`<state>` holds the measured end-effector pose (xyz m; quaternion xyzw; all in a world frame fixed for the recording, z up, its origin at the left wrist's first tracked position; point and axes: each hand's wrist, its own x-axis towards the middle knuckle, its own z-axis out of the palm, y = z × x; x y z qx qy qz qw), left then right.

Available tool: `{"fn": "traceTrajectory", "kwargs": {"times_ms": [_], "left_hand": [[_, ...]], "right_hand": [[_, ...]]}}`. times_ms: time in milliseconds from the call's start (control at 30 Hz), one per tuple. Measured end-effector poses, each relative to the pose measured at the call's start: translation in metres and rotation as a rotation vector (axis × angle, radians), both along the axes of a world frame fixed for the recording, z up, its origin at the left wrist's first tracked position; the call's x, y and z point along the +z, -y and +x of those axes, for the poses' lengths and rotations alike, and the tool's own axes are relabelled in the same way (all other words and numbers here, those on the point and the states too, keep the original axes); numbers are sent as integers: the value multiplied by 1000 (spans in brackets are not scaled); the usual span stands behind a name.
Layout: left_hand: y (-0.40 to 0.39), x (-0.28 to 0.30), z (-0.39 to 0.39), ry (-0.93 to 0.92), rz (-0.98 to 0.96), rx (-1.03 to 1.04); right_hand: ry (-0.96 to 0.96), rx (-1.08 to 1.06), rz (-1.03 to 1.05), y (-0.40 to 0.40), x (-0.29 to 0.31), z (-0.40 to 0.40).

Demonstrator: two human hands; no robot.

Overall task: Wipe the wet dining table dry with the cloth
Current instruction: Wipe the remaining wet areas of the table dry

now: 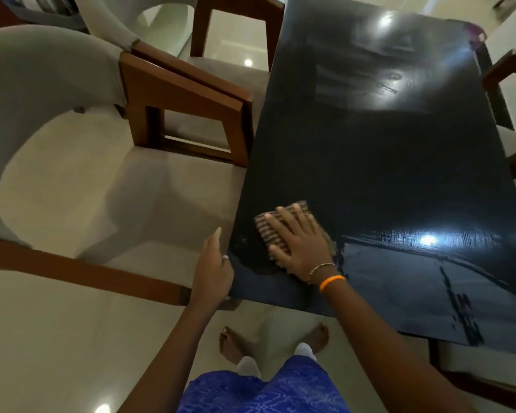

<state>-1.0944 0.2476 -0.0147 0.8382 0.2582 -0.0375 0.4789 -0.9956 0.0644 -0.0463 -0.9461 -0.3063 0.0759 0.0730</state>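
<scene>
A glossy black dining table (385, 162) stretches away from me, with water streaks and a wet sheen on its near right part. A folded brown striped cloth (265, 231) lies near the table's near left corner. My right hand (298, 242) presses flat on the cloth with fingers spread, covering most of it. My left hand (213, 263) rests at the table's left edge beside that corner, fingers loosely together, holding nothing that I can see.
Two wooden armchairs with grey upholstery (72, 144) stand close along the table's left side. More chair frames (513, 73) sit on the right side and at the near right corner (474, 371). My bare feet (239, 344) stand on the pale tiled floor.
</scene>
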Motion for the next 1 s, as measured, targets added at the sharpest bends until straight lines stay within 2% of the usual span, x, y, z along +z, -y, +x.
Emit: {"fn": "traceTrajectory", "kwargs": {"times_ms": [133,267,367,433,533,700,800,900,1000], "left_hand": [[11,-1,-11,5,-64,5],[12,-4,-18,10,-107,10],[4,-7,-24,-4,-210,56],[-1,-10,-29,-26,-280,112],[-5,-14,-38,-55,-383,199],[-2,-18,-50,-85,-694,418],[-4,-22,-59,-96,-795,526],[1,-22,-65,-118,-894,597],[5,-25,-71,-131,-983,623]], "right_hand": [[18,-304,-75,78,8,18],[15,-631,-54,157,7,13],[0,-826,-55,159,1,4],[8,-871,-59,132,-1,3],[33,-725,-59,71,-1,-5],[-25,-339,7,-52,0,-30],[-53,-105,34,-101,0,-52],[-42,100,31,-98,-6,-71],[-12,134,67,-61,-8,-73]]}}
